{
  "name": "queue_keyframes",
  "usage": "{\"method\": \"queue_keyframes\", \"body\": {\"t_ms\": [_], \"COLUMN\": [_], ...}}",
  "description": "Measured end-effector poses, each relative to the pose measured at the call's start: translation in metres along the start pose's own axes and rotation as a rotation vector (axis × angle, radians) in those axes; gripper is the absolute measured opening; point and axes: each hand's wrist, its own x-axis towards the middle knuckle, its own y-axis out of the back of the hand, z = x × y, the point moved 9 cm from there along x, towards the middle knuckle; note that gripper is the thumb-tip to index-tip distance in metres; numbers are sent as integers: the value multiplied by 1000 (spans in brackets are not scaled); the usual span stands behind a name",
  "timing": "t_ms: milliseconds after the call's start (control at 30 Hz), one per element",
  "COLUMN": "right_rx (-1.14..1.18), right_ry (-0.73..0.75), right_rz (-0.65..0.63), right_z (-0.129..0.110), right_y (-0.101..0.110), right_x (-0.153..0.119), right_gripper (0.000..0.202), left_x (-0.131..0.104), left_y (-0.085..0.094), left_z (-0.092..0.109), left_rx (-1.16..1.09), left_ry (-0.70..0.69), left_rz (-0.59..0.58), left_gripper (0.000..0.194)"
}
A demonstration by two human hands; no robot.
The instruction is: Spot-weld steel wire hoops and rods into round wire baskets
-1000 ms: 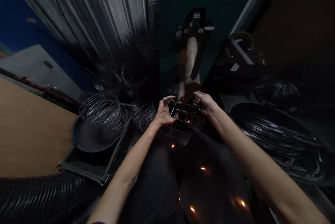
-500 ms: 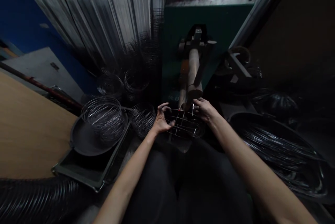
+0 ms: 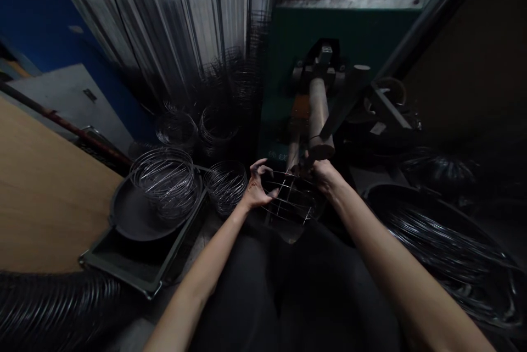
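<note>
One round wire frame (image 3: pixel 290 201) sits just below the front end of the upper metal arm (image 3: pixel 319 107) on what looks like a spot welder (image 3: pixel 354 28). Left of that end, the left hand (image 3: pixel 257 186) curves in a wide C, thumb and fingers apart around the frame's edge; how firmly it grips cannot be told. Right under the end, the right hand (image 3: pixel 325 173) is bent inward, its fingertips too dark to show any hold. Such closeness probably risks a pinch or burn if the metal arm presses down. A slack left hold could let the frame tilt, misaligning its wires. Farther left of the metal arm, a wire basket (image 3: pixel 225 187) might snag the left wrist, were it to swing outward.
</note>
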Motion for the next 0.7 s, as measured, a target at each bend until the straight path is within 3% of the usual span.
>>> {"method": "queue_keyframes", "body": {"t_ms": [233,400,600,700], "right_rx": [-21,55,-9,-22], "right_ry": [10,-13,-45,-45], "right_rz": [-3,-2,43,49], "right_z": [3,7,-15,-28], "right_y": [-2,-1,9,18], "right_x": [8,12,32,29], "right_gripper": [23,18,16,20], "left_x": [3,-1,4,-4], "left_y": [-1,-2,-9,-16], "left_z": [-8,-12,-7,3], "left_rx": [-69,-81,-71,-48], "left_ry": [19,50,-4,-81], "left_rz": [2,-25,-97,-163], "left_gripper": [79,76,81,88]}}
